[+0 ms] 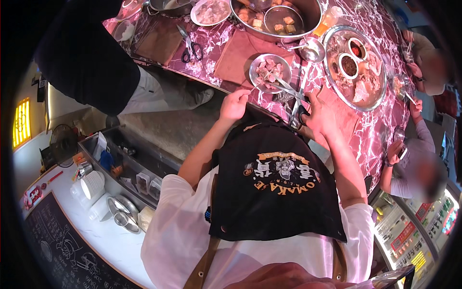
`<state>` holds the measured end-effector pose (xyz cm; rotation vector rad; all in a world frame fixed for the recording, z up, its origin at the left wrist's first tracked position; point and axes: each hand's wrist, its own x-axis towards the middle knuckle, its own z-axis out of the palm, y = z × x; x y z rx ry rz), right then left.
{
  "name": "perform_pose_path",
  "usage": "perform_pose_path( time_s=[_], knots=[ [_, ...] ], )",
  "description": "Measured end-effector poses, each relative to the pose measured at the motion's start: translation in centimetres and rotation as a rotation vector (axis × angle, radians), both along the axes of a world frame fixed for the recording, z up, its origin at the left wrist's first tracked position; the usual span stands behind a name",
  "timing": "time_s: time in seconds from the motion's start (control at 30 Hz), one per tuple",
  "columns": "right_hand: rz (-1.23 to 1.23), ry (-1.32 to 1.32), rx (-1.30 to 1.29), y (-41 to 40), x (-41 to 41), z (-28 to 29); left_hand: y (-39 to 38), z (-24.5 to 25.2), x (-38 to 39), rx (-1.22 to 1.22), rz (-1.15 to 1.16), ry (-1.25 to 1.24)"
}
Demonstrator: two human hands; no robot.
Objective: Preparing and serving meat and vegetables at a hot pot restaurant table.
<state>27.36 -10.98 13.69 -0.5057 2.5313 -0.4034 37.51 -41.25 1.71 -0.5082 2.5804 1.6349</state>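
Observation:
A round metal bowl (255, 76) with chopped meat pieces (269, 69) stands near the counter's edge. My right hand (319, 110) grips the black handles of a pair of scissors (294, 92), whose blades reach over the bowl. At the bowl's near left side, the fingers of my left hand (234, 104) pinch a thin stick-like thing, perhaps a skewer, that runs towards the meat. Just right of the bowl, a long metal utensil lies partly under the scissors.
A large metal pot (236, 21) with tofu-like cubes, a ladle (312, 50), a meat platter (326, 68) with two sauce cups, and black-handled scissors (192, 47) are on the marbled counter (213, 39). One person (90, 57) stands at left; others sit at right.

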Motion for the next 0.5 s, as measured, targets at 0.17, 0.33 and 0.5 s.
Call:
perform_pose_path(
  time_s=[0.17, 0.33, 0.5],
  knots=[
    [0.015, 0.251, -0.099, 1.8, 1.9, -1.8, -0.3, 1.3, -0.2, 0.673, 0.172, -0.279],
    [0.014, 0.229, -0.121, 1.5, 1.9, -2.4, -0.4, 1.7, -0.3, 0.709, 0.149, -0.362],
    [0.028, 0.203, -0.061, -0.2, 1.2, -2.2, 0.2, 2.2, -0.5, 0.651, 0.111, -0.366]
  ],
)
